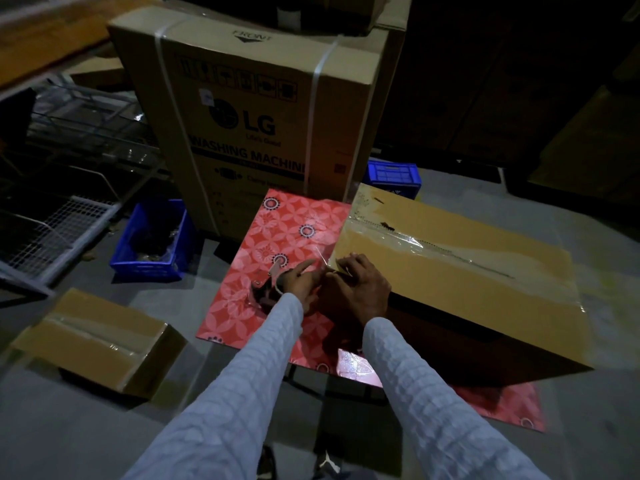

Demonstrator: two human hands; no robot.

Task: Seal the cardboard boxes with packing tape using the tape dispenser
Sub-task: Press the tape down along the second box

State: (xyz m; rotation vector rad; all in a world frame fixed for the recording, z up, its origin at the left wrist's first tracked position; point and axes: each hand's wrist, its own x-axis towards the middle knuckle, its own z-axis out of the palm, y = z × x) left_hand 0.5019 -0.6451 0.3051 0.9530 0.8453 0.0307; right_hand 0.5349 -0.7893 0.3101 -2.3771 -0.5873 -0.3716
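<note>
At frame centre the left hand (pixel 304 278) grips the half-hidden tape dispenser (pixel 265 289), forefinger extended, while the right hand (pixel 356 289), fingers curled, presses the near-left corner of the large cardboard box (pixel 467 282) on the red-patterned bench (pixel 277 237), whether pinching tape being unclear.

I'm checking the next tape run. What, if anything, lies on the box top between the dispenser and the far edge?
Nothing visible does. The dispenser is in the left hand at the box's near-left edge, beside the right hand; the top beyond shows only tape.
</note>
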